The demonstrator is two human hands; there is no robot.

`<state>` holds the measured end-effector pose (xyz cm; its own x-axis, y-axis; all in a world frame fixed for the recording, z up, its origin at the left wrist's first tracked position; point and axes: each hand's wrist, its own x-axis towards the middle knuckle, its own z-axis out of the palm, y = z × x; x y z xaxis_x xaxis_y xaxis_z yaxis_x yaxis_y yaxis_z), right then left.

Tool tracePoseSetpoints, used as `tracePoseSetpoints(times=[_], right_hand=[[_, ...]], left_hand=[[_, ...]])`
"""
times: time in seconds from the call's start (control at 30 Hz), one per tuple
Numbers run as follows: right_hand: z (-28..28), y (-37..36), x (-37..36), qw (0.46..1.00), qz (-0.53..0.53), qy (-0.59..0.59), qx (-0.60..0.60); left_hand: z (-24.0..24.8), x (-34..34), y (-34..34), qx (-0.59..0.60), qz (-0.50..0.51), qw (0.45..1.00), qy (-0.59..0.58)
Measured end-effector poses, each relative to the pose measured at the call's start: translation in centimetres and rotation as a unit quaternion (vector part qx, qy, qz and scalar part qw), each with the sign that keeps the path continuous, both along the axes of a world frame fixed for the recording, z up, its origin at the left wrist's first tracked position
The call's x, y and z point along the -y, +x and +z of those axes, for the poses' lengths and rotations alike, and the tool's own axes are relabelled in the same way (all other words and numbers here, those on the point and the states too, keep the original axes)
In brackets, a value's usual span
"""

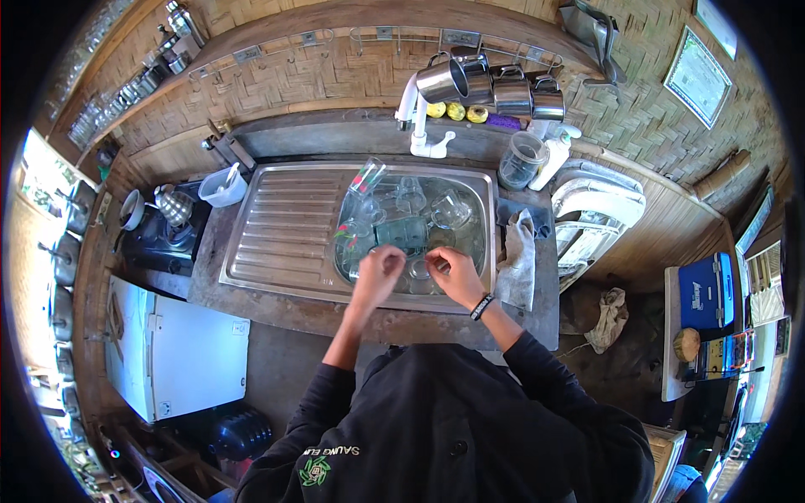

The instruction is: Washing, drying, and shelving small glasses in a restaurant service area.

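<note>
Both my hands are over the basin of a steel sink (285,214). My left hand (381,272) is closed with curled fingers near the basin's front edge. To its right, my right hand (453,275) has thumb and fingers pinched together. What either one holds, if anything, I cannot make out. Clear glassware sits in the basin around a greenish rectangular thing (401,233). A tall glass with a red and green pattern (367,178) leans at the back left, and a similar patterned glass (350,239) lies below it. A rounded clear glass (451,210) is at the right.
A white tap (428,147) stands behind the basin, below hanging steel mugs (511,90). To the right are a clear jar (521,159), a white bottle (551,161) and a draped cloth (518,260). A white tub (223,186) and stove kettle (173,204) are at left.
</note>
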<state>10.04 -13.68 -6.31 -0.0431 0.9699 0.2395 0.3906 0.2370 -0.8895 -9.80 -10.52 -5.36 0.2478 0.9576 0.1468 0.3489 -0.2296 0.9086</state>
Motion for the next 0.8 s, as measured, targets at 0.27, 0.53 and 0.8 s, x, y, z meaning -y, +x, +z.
tracePoseSetpoints(times=[0.27,0.53,0.8], right_hand=[[-1.3,-2.0,-4.5,0.987,0.062,0.039,0.146],[-2.4,-4.4,-10.3,0.910,0.077,0.095,0.396],[-3.5,-4.0,-12.5,0.876,0.165,0.010,0.452]], left_hand=[[1.2,-8.6,-7.7,-0.087,0.150,0.982,0.069],[-0.7,-10.8,-6.7,-0.202,0.072,0.976,0.046],[-3.7,-9.9,-5.5,-0.397,-0.081,0.904,0.138]])
